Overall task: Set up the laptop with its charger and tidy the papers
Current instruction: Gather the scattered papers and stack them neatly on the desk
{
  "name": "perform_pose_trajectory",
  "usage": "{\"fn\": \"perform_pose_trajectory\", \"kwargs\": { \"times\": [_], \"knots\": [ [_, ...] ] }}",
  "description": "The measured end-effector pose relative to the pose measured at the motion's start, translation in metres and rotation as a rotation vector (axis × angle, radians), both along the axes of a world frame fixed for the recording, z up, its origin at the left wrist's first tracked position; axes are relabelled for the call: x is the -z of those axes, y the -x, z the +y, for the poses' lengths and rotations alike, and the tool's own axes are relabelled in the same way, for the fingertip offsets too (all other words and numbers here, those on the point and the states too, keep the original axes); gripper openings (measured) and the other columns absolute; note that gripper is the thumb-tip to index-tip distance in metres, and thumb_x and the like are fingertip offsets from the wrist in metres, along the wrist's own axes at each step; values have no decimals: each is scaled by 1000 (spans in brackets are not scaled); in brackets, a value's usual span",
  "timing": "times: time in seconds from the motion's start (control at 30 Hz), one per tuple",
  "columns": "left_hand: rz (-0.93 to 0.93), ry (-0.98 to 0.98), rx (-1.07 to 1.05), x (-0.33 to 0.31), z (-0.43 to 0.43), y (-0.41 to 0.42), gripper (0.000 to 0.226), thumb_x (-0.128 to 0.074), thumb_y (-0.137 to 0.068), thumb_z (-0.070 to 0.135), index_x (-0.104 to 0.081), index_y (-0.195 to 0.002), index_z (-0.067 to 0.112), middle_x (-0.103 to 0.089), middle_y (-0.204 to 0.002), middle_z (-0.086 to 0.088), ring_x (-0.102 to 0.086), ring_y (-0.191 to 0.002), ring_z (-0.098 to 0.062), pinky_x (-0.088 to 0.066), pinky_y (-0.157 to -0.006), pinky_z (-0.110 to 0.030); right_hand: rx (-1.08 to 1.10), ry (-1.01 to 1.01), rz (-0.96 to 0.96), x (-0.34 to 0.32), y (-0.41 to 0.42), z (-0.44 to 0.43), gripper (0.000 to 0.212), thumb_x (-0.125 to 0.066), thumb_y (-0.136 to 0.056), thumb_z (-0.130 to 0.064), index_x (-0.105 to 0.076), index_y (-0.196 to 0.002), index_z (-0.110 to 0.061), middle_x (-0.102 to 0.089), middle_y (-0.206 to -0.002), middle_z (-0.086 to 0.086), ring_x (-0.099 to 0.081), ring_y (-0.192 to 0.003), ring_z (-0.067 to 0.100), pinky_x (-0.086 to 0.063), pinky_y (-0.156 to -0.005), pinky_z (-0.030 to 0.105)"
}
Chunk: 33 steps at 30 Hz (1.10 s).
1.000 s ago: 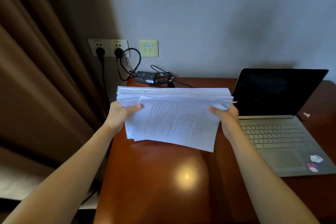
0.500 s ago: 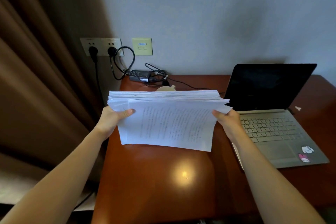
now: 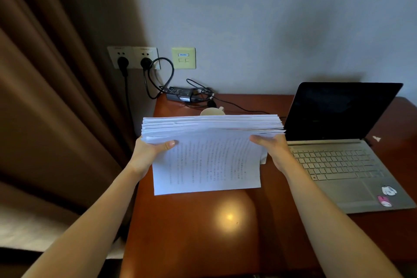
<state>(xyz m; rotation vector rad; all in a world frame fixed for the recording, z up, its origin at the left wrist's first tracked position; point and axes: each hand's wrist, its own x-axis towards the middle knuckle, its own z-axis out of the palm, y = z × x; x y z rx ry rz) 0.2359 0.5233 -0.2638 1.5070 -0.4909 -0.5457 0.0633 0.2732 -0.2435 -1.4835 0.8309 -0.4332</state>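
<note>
Head view, left hand point(image 3: 149, 153) and right hand point(image 3: 274, 149) grip paper stack point(image 3: 209, 142) at side edges above desk point(image 3: 203, 232), front sheet straighter than before.

Paper stack point(image 3: 209, 158) between both hands

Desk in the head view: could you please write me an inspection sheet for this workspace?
Surface: brown desk, glossy, with a glare spot.
Job's things: stack of papers held between both hands, sheets uneven; laptop open, screen dark; charger at the desk's back edge.
Clutter: cup mostly hidden behind the papers; white scrap beside the laptop.
Hands: left hand and right hand grip the stack's sides.
Cables: the charger's plug sits in the wall socket; cord runs toward the laptop, end hidden; second plug, its cord dropping down.
Surroundings: brown curtain on the left, grey wall behind.
</note>
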Motion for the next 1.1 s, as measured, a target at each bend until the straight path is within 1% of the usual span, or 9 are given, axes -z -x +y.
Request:
{"fn": "perform_pose_trajectory", "kwargs": {
  "times": [0.2, 0.4, 0.5, 0.6, 0.7, 0.77, 0.87, 1.0, 1.1],
  "knots": [
    [21, 8, -32, -7, -6, -4, 58, -76, -68, 28, -57, -123, 19, -65, -119, -1, -63, -108, -21, -54, -88, -40, 129, 83, -10, -25, -13, 2, 37, -72, -77, -4, -59, -111, -8, -61, -102, 4, -59, -95, 22, -49, -85, 37],
    [-143, -56, -174, -37, -9, -20, 30, -77, -71, 4, -63, -91, 21, -64, -89, 2, -64, -79, -8, -54, -63, -17, 25, 224, -39, -66, -16, -8, 29, -74, -72, 3, -60, -79, -21, -64, -83, 0, -61, -77, 18, -51, -67, 26],
    [-337, -245, -24, -59, -17, -22, 38, -82, -68, 9, -60, -88, 33, -66, -82, -2, -62, -76, -11, -51, -73, -23, -60, 359, -31, -89, -21, -9, 30, -76, -71, 3, -59, -77, -22, -61, -78, -7, -57, -69, 3, -47, -58, 11],
    [-516, -422, 150, -78, -37, -9, 36, -83, -68, 24, -60, -94, 37, -64, -79, 12, -57, -72, -4, -45, -72, -20, -164, 508, 12, -109, -29, -1, 24, -78, -70, -3, -62, -81, -16, -58, -74, -9, -53, -66, 1, -41, -56, 8],
    [-565, -372, 136, -94, -68, 13, 37, -79, -73, 29, -64, -106, 26, -66, -90, 9, -62, -83, -11, -50, -80, -29, -243, 646, 28, -123, -40, 12, 27, -80, -68, -7, -63, -87, 2, -58, -76, 2, -50, -71, 13, -35, -54, 18],
    [-491, -279, 15, -103, -85, 27, 39, -78, -74, 23, -64, -111, 21, -61, -90, 9, -58, -84, -11, -49, -78, -26, -279, 746, 70, -129, -45, 21, 25, -80, -68, -10, -58, -76, -4, -55, -69, 1, -48, -70, 16, -31, -52, 18],
    [-286, -147, -113, -102, -93, 33, 36, -77, -74, 11, -66, -107, 16, -60, -89, 7, -56, -85, -11, -48, -77, -24, -188, 871, 72, -130, -47, 29, 28, -80, -68, -16, -62, -89, -12, -61, -85, 1, -54, -84, 20, -33, -66, 22],
    [-69, -55, -201, -87, -80, 28, 23, -76, -74, 8, -62, -89, 19, -63, -88, 3, -60, -91, -22, -52, -87, -39, 182, 1048, 82, -107, -21, 14, 81, -82, -64, -21, -44, -135, -17, -40, -140, 4, -34, -131, 22, -20, -103, 28],
    [23, 72, -238, -80, -68, 25, 24, -74, -76, 4, -60, -84, 21, -62, -89, 3, -60, -94, -26, -52, -87, -42, 436, 600, 77, -74, 4, -1, 105, -86, -62, -18, -23, -146, -16, -30, -149, 8, -29, -137, 25, -25, -112, 43]
  ]
}}
